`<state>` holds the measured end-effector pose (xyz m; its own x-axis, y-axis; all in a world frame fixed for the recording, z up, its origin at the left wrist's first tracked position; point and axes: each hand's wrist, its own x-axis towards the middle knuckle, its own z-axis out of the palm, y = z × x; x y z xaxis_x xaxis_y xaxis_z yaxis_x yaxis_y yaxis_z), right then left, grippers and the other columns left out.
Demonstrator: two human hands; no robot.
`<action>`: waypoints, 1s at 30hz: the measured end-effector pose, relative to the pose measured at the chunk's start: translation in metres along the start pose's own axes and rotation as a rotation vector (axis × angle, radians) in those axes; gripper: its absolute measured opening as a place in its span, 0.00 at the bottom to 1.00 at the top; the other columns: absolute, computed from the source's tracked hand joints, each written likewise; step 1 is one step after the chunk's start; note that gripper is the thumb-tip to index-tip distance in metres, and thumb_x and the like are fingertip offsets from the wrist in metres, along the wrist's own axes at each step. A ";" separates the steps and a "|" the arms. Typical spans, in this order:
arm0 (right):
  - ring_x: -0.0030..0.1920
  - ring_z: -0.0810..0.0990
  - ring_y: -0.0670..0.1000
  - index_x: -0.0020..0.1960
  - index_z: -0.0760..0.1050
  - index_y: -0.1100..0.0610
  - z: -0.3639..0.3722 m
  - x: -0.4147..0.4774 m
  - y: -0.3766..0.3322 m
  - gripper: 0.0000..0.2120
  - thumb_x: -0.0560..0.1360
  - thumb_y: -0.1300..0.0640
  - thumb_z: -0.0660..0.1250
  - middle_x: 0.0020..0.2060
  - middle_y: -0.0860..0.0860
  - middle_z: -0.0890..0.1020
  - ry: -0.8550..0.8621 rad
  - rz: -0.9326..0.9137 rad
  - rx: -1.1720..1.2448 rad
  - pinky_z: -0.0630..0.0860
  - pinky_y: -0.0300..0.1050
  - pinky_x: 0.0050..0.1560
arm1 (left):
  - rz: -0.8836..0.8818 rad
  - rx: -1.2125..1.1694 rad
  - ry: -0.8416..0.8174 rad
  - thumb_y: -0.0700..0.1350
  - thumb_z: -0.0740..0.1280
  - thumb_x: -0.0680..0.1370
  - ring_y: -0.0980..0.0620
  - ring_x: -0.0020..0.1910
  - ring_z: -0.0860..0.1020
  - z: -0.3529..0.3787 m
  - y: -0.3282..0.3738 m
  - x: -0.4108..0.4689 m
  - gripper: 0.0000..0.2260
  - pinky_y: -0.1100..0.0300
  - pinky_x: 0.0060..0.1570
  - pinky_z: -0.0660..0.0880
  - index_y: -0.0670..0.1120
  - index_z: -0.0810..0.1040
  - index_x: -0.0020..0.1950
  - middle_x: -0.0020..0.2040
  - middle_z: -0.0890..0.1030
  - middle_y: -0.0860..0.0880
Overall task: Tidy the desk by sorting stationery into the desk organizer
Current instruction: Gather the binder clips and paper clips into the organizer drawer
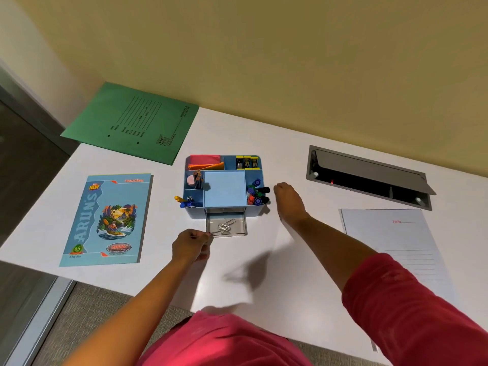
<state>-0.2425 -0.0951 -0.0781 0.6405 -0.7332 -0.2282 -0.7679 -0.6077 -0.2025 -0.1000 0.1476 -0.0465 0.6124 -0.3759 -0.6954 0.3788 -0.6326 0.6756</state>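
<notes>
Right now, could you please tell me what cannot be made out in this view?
All in the head view:
1. The item the left hand pinches by the drawer: too small, perhaps a clip.
2. The folder print: too small to read.
3. Inside the hatch: dark, shaded by its lid.
4. The paper at its near end: covered by the right sleeve.

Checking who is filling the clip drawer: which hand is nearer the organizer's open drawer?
Left. The left hand pinches a paper clip at the front-left corner of the drawer; the right hand lies open beside the right wall of the organizer, farther back.
</notes>
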 end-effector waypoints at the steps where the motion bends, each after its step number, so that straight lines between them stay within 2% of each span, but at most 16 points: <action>1: 0.59 0.74 0.54 0.63 0.71 0.61 0.000 -0.003 -0.001 0.16 0.76 0.65 0.65 0.60 0.57 0.74 0.022 0.019 -0.029 0.72 0.41 0.55 | -0.002 -0.001 0.000 0.42 0.68 0.77 0.46 0.33 0.77 -0.001 0.000 0.001 0.05 0.59 0.31 0.80 0.41 0.77 0.43 0.38 0.79 0.43; 4: 0.56 0.74 0.53 0.61 0.72 0.60 0.005 -0.017 -0.002 0.15 0.76 0.65 0.66 0.56 0.56 0.75 0.039 0.022 -0.093 0.74 0.40 0.52 | -0.007 -0.003 0.001 0.42 0.68 0.77 0.45 0.35 0.78 -0.002 -0.002 0.002 0.05 0.56 0.35 0.81 0.41 0.77 0.44 0.39 0.79 0.43; 7: 0.55 0.75 0.53 0.61 0.73 0.60 0.013 -0.032 -0.003 0.12 0.78 0.63 0.64 0.56 0.56 0.76 0.071 0.022 -0.093 0.73 0.40 0.49 | -0.002 0.000 -0.008 0.43 0.68 0.77 0.44 0.36 0.78 -0.003 -0.004 0.003 0.06 0.57 0.33 0.80 0.41 0.77 0.42 0.38 0.79 0.43; 14: 0.50 0.78 0.55 0.52 0.76 0.63 0.045 -0.071 -0.014 0.09 0.75 0.58 0.69 0.50 0.58 0.78 -0.045 0.274 0.131 0.71 0.41 0.45 | -0.017 -0.002 -0.021 0.44 0.70 0.76 0.44 0.36 0.79 -0.006 -0.007 0.010 0.07 0.54 0.36 0.82 0.41 0.78 0.44 0.40 0.80 0.41; 16: 0.46 0.78 0.58 0.48 0.75 0.65 0.050 -0.083 -0.021 0.08 0.73 0.62 0.71 0.45 0.60 0.78 0.018 0.251 0.175 0.67 0.43 0.39 | -0.024 -0.002 -0.029 0.44 0.70 0.75 0.44 0.37 0.79 -0.006 -0.007 0.012 0.08 0.53 0.37 0.82 0.40 0.78 0.46 0.42 0.81 0.40; 19: 0.33 0.76 0.58 0.40 0.74 0.65 0.054 -0.095 -0.028 0.07 0.69 0.68 0.73 0.33 0.61 0.77 0.132 0.170 0.249 0.59 0.39 0.28 | -0.023 0.005 -0.041 0.44 0.70 0.75 0.44 0.37 0.79 -0.007 -0.007 0.013 0.07 0.54 0.36 0.82 0.40 0.78 0.46 0.42 0.81 0.40; 21: 0.34 0.74 0.55 0.41 0.73 0.61 0.050 -0.102 -0.036 0.05 0.74 0.68 0.66 0.33 0.58 0.76 0.179 0.145 0.398 0.60 0.37 0.29 | -0.027 0.007 -0.050 0.44 0.70 0.75 0.44 0.37 0.79 -0.006 -0.007 0.012 0.07 0.55 0.34 0.81 0.40 0.78 0.45 0.42 0.80 0.40; 23: 0.36 0.72 0.52 0.40 0.69 0.54 0.039 -0.106 -0.048 0.11 0.74 0.69 0.60 0.34 0.53 0.73 0.232 0.113 0.564 0.66 0.39 0.34 | -0.029 -0.011 -0.065 0.44 0.70 0.75 0.44 0.36 0.78 -0.005 -0.007 0.011 0.08 0.56 0.34 0.81 0.39 0.78 0.45 0.40 0.80 0.40; 25: 0.38 0.72 0.50 0.40 0.66 0.51 0.026 -0.109 -0.068 0.12 0.72 0.68 0.55 0.36 0.52 0.72 0.252 0.044 0.650 0.70 0.40 0.39 | -0.030 -0.028 -0.070 0.45 0.70 0.75 0.44 0.35 0.77 -0.005 -0.006 0.011 0.08 0.56 0.34 0.81 0.39 0.78 0.45 0.39 0.80 0.40; 28: 0.43 0.74 0.48 0.44 0.69 0.53 0.016 -0.105 -0.094 0.12 0.76 0.69 0.55 0.41 0.52 0.74 0.239 -0.025 0.585 0.74 0.34 0.45 | -0.034 -0.042 -0.074 0.44 0.70 0.76 0.44 0.35 0.75 -0.006 -0.005 0.010 0.08 0.57 0.32 0.81 0.39 0.77 0.45 0.38 0.79 0.41; 30: 0.46 0.77 0.51 0.47 0.72 0.58 0.017 -0.099 -0.104 0.08 0.77 0.70 0.59 0.44 0.55 0.76 0.237 -0.030 0.582 0.78 0.40 0.48 | -0.042 -0.041 -0.077 0.45 0.70 0.75 0.44 0.35 0.77 -0.007 -0.007 0.012 0.08 0.55 0.34 0.82 0.39 0.78 0.45 0.39 0.80 0.40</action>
<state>-0.2261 0.0460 -0.0504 0.5909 -0.8067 -0.0106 -0.5760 -0.4126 -0.7057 -0.0905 0.1521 -0.0574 0.5407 -0.4014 -0.7393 0.4326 -0.6210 0.6536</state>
